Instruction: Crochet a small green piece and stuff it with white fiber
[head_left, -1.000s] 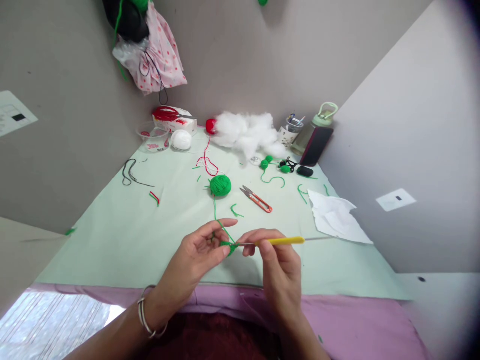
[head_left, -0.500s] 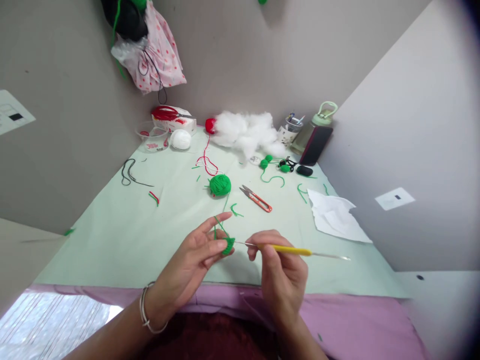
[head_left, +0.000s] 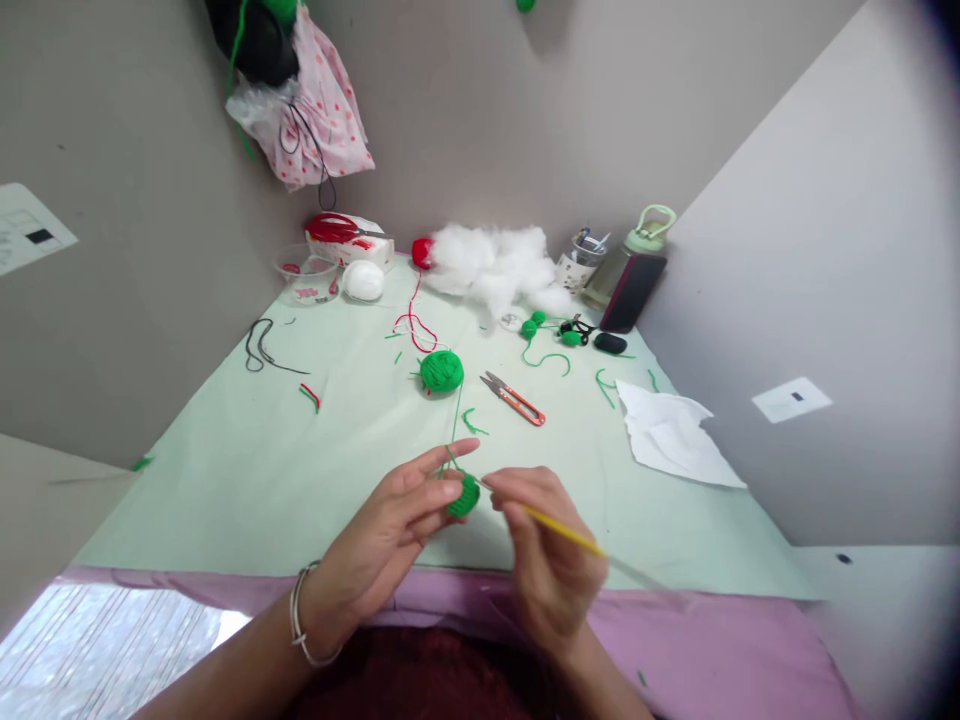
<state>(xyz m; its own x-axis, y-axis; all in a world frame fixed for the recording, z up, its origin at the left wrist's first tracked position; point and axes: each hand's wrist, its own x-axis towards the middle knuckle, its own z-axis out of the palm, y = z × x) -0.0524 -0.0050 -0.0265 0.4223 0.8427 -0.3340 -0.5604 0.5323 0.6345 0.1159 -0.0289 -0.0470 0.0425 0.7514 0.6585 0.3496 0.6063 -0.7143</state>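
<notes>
Between the thumb and fingers of my left hand (head_left: 409, 505) is a small green crochet piece (head_left: 465, 496), rounded in shape. Green yarn loops over the raised left index finger and runs back to a green yarn ball (head_left: 442, 371) on the table. My right hand (head_left: 551, 555) grips a yellow-handled crochet hook (head_left: 564, 530) like a pen. Its tip meets the top edge of the piece; whether it sits inside a stitch is too small to tell. The hook's rear end is blurred.
Orange thread snips (head_left: 514, 398) lie right of the yarn ball. Farther back are white stuffing (head_left: 491, 265), a white yarn ball (head_left: 364, 281), red scissors (head_left: 337, 228), small green crocheted pieces (head_left: 529, 328) and a bottle (head_left: 630, 260). Torn white paper (head_left: 671, 432) lies at the right.
The hook has swung so its rear end points lower toward me. My right hand has tilted, and the green piece has turned and shifted slightly right, with my left index finger lower.
</notes>
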